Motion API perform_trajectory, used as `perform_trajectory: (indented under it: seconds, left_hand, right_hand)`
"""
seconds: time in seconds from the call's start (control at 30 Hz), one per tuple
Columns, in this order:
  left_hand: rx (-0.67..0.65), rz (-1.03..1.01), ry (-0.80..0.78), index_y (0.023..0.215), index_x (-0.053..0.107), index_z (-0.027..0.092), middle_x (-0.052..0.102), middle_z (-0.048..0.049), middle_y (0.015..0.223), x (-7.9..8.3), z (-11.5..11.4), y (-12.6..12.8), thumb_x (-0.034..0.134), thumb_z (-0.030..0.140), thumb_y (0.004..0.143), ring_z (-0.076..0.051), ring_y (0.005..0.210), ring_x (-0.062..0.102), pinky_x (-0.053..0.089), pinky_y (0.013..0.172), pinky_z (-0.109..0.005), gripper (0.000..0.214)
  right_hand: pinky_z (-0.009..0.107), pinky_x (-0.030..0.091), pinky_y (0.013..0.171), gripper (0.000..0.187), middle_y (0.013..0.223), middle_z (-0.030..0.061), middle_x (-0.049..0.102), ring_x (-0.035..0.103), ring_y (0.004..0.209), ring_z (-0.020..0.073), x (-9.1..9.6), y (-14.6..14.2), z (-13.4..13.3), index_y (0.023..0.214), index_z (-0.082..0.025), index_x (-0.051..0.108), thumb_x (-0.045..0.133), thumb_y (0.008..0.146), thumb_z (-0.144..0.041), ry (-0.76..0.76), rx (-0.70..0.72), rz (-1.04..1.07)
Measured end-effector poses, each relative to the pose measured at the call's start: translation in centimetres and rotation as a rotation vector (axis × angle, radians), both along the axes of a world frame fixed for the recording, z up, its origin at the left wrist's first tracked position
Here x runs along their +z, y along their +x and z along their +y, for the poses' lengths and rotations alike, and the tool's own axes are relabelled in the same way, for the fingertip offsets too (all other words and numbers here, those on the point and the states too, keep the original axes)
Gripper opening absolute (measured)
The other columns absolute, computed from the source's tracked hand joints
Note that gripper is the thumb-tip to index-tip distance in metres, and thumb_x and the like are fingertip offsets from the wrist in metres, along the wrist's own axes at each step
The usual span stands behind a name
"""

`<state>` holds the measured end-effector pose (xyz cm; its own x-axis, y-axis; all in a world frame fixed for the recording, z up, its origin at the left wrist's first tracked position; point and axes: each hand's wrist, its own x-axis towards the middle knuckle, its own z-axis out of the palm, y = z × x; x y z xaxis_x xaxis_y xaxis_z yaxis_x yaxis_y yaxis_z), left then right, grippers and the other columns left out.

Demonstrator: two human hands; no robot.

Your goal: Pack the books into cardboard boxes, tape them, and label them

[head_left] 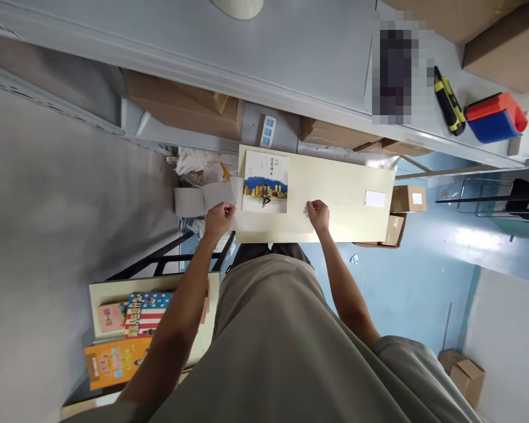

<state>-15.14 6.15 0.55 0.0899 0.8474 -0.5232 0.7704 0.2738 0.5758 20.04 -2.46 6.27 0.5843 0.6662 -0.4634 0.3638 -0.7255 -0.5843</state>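
A book with a white cover and a blue and yellow skyline picture (265,183) lies flat on a cream board (335,182) in front of me. My left hand (220,220) is closed in a pinch at the board's left edge, by a strip of white sheets (220,195) running off to the left. Over the board, right of the book, my right hand (318,215) is also pinched. A thin pale layer seems to stretch below the book between both hands, but its kind is unclear. Neither hand touches the book. A small white card (374,198) lies toward the board's right end.
Above runs a grey shelf (247,53) with a yellow-black box cutter (449,103) and a red-blue tape dispenser (496,117). Behind the board are a power strip (268,131) and cardboard boxes (185,106). Several books, one orange (117,361), lie at lower left.
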Motion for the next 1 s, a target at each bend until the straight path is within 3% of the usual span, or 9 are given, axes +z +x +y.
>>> perform_trajectory:
  seconds: [0.17,0.33,0.53,0.8,1.0]
  left_hand:
    - [0.007,-0.001,0.018,0.107,0.085,0.020,0.089,-0.0146,0.114,2.4,0.0,-0.2,0.067,0.034,0.099,-0.033,0.103,0.083,0.060,0.097,-0.038,0.024]
    - [0.008,0.020,-0.031,0.104,0.085,0.019,0.089,-0.0152,0.117,3.6,-0.3,0.6,0.066,0.035,0.098,-0.033,0.105,0.082,0.061,0.096,-0.038,0.025]
    - [0.035,0.086,-0.063,0.099,0.083,0.021,0.088,-0.0136,0.115,5.1,-1.2,0.4,0.067,0.033,0.095,-0.033,0.108,0.082,0.061,0.099,-0.037,0.020]
    - [0.031,0.213,-0.112,0.099,0.079,0.023,0.086,-0.0104,0.101,9.7,-3.3,-1.4,0.064,0.043,0.091,-0.032,0.103,0.080,0.061,0.095,-0.036,0.026]
    - [0.154,0.136,-0.069,0.104,0.077,0.022,0.079,-0.0049,0.087,14.3,-4.9,0.1,0.061,0.055,0.086,-0.025,0.086,0.073,0.057,0.085,-0.032,0.041]
  right_hand:
    - [0.037,0.061,0.078,0.037,0.095,0.0093,0.083,0.078,0.086,0.0260,1.2,0.9,-0.9,0.085,-0.027,0.064,0.065,0.100,-0.060,0.090,0.005,0.048]
    - [0.035,0.065,0.071,0.052,0.093,0.0097,0.082,0.081,0.085,0.0252,0.7,1.7,-1.5,0.088,-0.026,0.064,0.068,0.097,-0.077,0.103,-0.022,0.155]
    - [0.031,0.066,0.061,0.046,0.080,0.0068,0.080,0.079,0.074,0.0223,1.2,2.7,-2.0,0.083,-0.025,0.064,0.076,0.093,-0.068,-0.008,-0.027,0.300]
    - [0.025,0.065,0.058,0.031,0.072,0.0001,0.069,0.072,0.071,0.0171,6.3,4.7,-3.8,0.076,-0.023,0.064,0.077,0.090,-0.048,-0.060,0.116,0.522]
    - [0.029,0.065,0.066,0.040,0.073,-0.0009,0.069,0.071,0.071,0.0172,9.8,7.1,-4.9,0.080,-0.026,0.061,0.075,0.096,-0.060,0.079,0.290,0.517]
